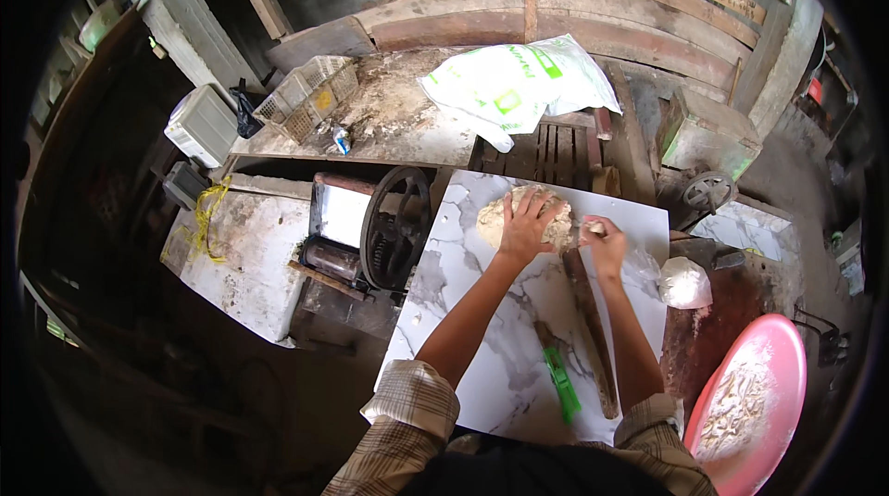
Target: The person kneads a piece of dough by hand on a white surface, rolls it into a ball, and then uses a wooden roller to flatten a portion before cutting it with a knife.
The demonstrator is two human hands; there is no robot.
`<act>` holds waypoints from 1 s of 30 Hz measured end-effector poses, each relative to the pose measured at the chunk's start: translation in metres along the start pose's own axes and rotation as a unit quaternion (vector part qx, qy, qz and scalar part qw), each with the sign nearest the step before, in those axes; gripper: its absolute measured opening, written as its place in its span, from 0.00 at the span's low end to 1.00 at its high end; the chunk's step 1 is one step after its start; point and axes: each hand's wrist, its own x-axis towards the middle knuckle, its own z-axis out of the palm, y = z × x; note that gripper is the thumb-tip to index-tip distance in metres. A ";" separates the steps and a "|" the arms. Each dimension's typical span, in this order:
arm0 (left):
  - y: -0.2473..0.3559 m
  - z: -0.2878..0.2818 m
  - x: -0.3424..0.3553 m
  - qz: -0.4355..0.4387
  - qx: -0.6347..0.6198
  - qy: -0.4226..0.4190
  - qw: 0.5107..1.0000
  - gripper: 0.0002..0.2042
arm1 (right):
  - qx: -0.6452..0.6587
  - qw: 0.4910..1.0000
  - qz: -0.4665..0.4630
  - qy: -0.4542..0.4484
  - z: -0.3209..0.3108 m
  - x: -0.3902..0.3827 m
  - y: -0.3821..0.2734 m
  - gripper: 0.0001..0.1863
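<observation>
A lumpy pale mass of dough [491, 221] lies at the far side of a marble-patterned board [435, 357]. My left hand [531, 229] rests on it, palm down, with the fingers spread. Just to the right, my right hand [608, 251] is closed in a pinch round a small piece of dough [594, 228]. Below that hand a long wooden stick [593, 339] stretches toward the board's near edge. Beside the stick lies a green-handled tool [561, 383], its brownish end pointing away from me.
Right of the board are a plastic bag of white powder [685, 283] and a pink basin [795, 357] holding floury pieces. A roller machine with a black wheel [394, 227] stands at left. Behind are a white sack [519, 79] and a plastic basket [310, 102].
</observation>
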 end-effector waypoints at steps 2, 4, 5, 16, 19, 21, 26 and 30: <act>-0.006 0.002 -0.007 -0.002 -0.014 0.004 1.000 0.46 | 0.016 0.999 0.032 -0.030 -0.021 0.004 -0.010 0.11; -0.012 0.003 -0.009 0.003 -0.023 0.013 1.000 0.46 | 0.008 0.993 0.074 -0.090 -0.038 0.009 -0.017 0.14; -0.015 0.003 -0.011 0.005 -0.027 0.018 0.999 0.46 | 0.004 0.994 0.071 -0.086 -0.037 0.009 -0.014 0.14; -0.035 0.008 -0.014 0.118 -0.151 0.060 0.980 0.38 | -0.433 0.890 -0.009 -0.141 0.032 0.000 -0.010 0.35; -0.029 0.009 -0.010 0.119 -0.140 0.049 0.982 0.42 | -0.415 0.904 -0.038 -0.092 0.033 -0.001 -0.001 0.27; -0.028 0.009 -0.012 0.123 -0.135 0.059 0.981 0.43 | -0.394 0.916 -0.035 -0.064 0.033 -0.006 0.005 0.23; -0.026 0.004 -0.016 0.116 -0.142 0.062 0.981 0.41 | -0.360 0.931 -0.064 0.009 0.032 -0.011 0.015 0.18; -0.025 0.003 -0.017 0.118 -0.122 0.069 0.983 0.43 | -0.170 0.981 0.002 0.089 0.027 -0.008 0.024 0.11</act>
